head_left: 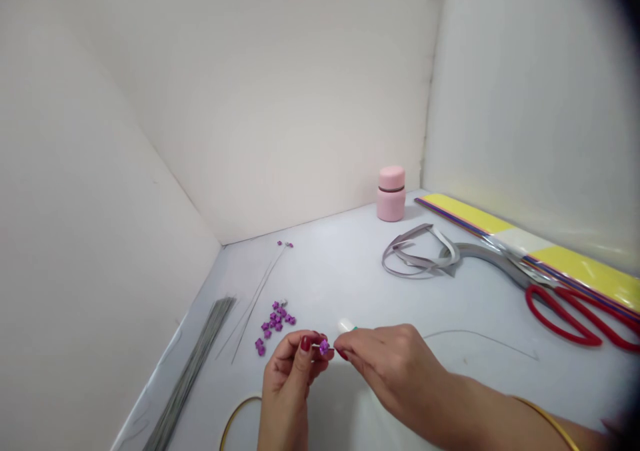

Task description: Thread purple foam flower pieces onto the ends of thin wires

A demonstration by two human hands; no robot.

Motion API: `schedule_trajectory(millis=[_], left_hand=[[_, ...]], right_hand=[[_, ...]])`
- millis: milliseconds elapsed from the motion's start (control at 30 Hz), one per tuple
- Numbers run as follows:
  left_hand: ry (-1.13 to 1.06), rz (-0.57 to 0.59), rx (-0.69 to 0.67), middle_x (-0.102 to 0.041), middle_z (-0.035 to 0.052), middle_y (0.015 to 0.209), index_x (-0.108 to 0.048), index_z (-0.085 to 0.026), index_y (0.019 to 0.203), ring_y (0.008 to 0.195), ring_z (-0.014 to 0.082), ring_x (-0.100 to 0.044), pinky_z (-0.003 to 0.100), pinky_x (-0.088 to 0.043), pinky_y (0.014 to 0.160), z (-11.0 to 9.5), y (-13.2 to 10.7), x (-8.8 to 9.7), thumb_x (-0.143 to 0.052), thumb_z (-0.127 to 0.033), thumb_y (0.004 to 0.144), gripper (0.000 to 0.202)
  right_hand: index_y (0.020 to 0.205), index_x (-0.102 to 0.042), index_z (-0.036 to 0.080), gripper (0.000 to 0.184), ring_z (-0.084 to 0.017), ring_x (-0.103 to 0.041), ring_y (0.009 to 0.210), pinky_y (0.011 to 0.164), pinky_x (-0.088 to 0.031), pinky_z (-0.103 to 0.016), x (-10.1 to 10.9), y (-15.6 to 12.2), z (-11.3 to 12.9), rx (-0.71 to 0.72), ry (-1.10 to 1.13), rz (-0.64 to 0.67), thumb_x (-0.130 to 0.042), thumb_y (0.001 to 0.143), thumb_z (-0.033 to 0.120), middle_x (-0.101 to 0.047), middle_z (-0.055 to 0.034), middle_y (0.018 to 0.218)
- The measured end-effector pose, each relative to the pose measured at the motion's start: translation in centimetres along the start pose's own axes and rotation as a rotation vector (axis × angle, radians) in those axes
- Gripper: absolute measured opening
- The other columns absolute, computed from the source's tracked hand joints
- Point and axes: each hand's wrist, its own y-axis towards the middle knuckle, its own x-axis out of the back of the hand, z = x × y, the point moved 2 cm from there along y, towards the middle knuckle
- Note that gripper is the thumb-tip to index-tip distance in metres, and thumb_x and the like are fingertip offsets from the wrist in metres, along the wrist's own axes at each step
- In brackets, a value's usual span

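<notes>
Fingers of your left hand are curling close together, holding a small purple star at their tips, between your two hands. Your right hand is pinching nearly closed just beside it, seemingly on something thin, but its fingers are hiding the exact contact. If you are squeezing too hard, you are risking a crushed star; if you are pushing off-centre, you are risking a slip past it. A white object is lying just behind your right fingers, where a knuckle could knock it. Loose purple stars are sitting near your left hand, inviting a scatter if it swings sideways. Beyond your right wrist, a thin wire is trailing, and a dragging forearm could bend it.
</notes>
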Motion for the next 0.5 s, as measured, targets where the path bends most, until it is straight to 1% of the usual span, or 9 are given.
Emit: schedule_trajectory(millis=[100,200,267,367,433,500], left_hand=[[0.005,-0.010,0.004,-0.069,-0.0001,0.067,-0.068,-0.018,0.072,0.063,0.0116,-0.063,0.020,-0.049,0.063,0.3,0.1,0.2,-0.067,-0.035,0.070,0.017],[0.063,-0.012,0.009,-0.069,0.0006,0.064,-0.068,-0.017,0.072,0.062,0.0114,-0.063,0.019,-0.048,0.062,0.9,0.4,0.4,-0.069,-0.036,0.068,0.019],[0.103,-0.002,0.014,-0.070,0.0017,0.066,-0.069,-0.017,0.071,0.062,0.0117,-0.063,0.019,-0.047,0.060,1.3,0.6,0.5,-0.070,-0.038,0.065,0.022],[0.133,0.032,0.022,-0.071,0.0030,0.069,-0.069,-0.018,0.069,0.063,0.0136,-0.063,0.021,-0.046,0.059,1.6,0.7,0.3,-0.072,-0.042,0.061,0.025],[0.149,0.087,0.009,-0.071,0.0033,0.069,-0.070,-0.019,0.069,0.065,0.0144,-0.062,0.021,-0.045,0.060,1.5,0.5,-0.2,-0.073,-0.043,0.059,0.026],[0.166,0.153,-0.030,-0.071,0.0040,0.070,-0.071,-0.020,0.070,0.069,0.0156,-0.062,0.022,-0.045,0.063,1.4,-0.1,-1.2,-0.073,-0.043,0.059,0.026]], right_hand=[[0.090,-0.060,0.017,0.024,-0.012,-0.059,0.059,0.055,-0.039,-0.022,0.5,0.0,0.1,0.005,0.037,-0.036,-0.036,0.090,0.015,-0.066,-0.0021,0.072],[0.088,-0.060,0.016,0.022,-0.011,-0.059,0.059,0.056,-0.039,-0.021,1.6,0.4,0.5,-0.014,0.113,-0.071,-0.038,0.089,0.015,-0.066,-0.0017,0.072],[0.087,-0.061,0.016,0.020,-0.010,-0.057,0.058,0.056,-0.040,-0.019,3.0,0.9,1.0,-0.067,0.203,-0.096,-0.040,0.088,0.015,-0.065,-0.0005,0.069],[0.084,-0.062,0.016,0.018,-0.008,-0.052,0.054,0.054,-0.039,-0.018,5.5,2.3,2.0,-0.183,0.363,-0.144,-0.044,0.086,0.018,-0.060,0.0012,0.064],[0.082,-0.062,0.017,0.015,-0.009,-0.049,0.055,0.052,-0.038,-0.018,7.3,3.4,2.6,-0.258,0.501,-0.188,-0.048,0.085,0.023,-0.058,0.0016,0.063],[0.082,-0.063,0.018,0.013,-0.008,-0.045,0.057,0.051,-0.036,-0.018,8.6,4.6,3.1,-0.318,0.707,-0.246,-0.054,0.083,0.027,-0.057,0.0017,0.066]])
